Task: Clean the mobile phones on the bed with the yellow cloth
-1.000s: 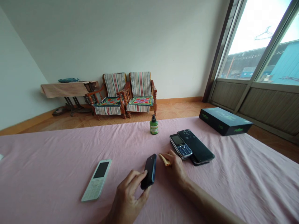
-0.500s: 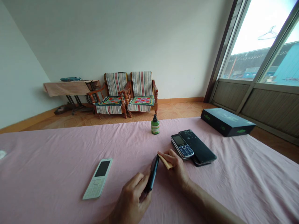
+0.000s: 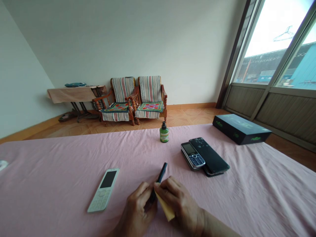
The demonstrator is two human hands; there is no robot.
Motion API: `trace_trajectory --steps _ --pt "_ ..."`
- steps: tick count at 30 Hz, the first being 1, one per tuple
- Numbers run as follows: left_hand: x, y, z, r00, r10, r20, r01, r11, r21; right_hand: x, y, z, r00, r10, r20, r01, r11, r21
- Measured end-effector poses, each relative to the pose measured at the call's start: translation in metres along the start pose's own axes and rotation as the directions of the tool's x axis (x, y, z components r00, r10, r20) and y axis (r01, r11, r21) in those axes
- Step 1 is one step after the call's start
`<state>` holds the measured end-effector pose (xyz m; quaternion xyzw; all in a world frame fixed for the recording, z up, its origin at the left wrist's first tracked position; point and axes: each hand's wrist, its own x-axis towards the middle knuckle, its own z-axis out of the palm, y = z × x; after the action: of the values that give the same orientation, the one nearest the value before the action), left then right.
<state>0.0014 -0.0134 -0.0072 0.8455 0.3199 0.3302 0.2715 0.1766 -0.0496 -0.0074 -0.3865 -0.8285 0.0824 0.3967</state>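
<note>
Tilted on its edge, a dark phone (image 3: pixel 162 172) is held by my left hand (image 3: pixel 138 207), whose fingers are closed around its lower part. My right hand (image 3: pixel 179 202) pinches a yellow cloth (image 3: pixel 166 208) and presses against the phone's edge near its lower half. The phone's lower end is hidden by my fingers. To the left of my hands lies a white keypad phone (image 3: pixel 103 190), face up. On the right, a dark keypad phone (image 3: pixel 193 155) rests beside a larger black phone (image 3: pixel 209 156); each appears stacked on something beneath.
A pink cloth (image 3: pixel 61 164) covers the surface. Beyond my hands stands a green pump bottle (image 3: pixel 164 132). A black box (image 3: pixel 241 129) sits at the far right. A white object (image 3: pixel 3 164) shows at the left edge. Two wooden armchairs (image 3: pixel 150 98) stand against the wall.
My right hand has slid with the cloth from the phone's upper end down toward my left hand. The phone has turned more edge-on. The other phones stay put.
</note>
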Motion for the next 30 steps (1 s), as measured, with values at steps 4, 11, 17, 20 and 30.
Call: trace_trajectory --steps 4,11,17,20,30 --pt "0.001 0.001 -0.001 1.0 0.013 -0.006 -0.013 0.998 0.054 0.004 0.017 -0.002 0.991 0.094 -0.095 -0.101 0.992 -0.072" --pt "0.002 0.002 -0.002 1.0 0.01 0.025 -0.012 0.997 0.073 0.009 0.037 -0.006 0.962 0.228 -0.152 -0.251 0.956 -0.152" --pt "0.0 0.0 -0.002 0.999 -0.032 0.037 0.033 0.999 -0.025 0.001 0.006 0.005 0.998 -0.027 -0.06 0.021 0.995 -0.098" --pt "0.002 0.003 -0.004 0.997 -0.061 0.056 0.065 0.995 -0.075 0.003 -0.008 0.005 0.986 -0.163 -0.033 0.159 0.982 -0.098" --pt "0.002 -0.003 -0.002 1.0 -0.024 -0.005 0.024 0.999 0.034 0.004 0.026 -0.008 0.943 0.163 -0.291 -0.18 0.983 -0.032"
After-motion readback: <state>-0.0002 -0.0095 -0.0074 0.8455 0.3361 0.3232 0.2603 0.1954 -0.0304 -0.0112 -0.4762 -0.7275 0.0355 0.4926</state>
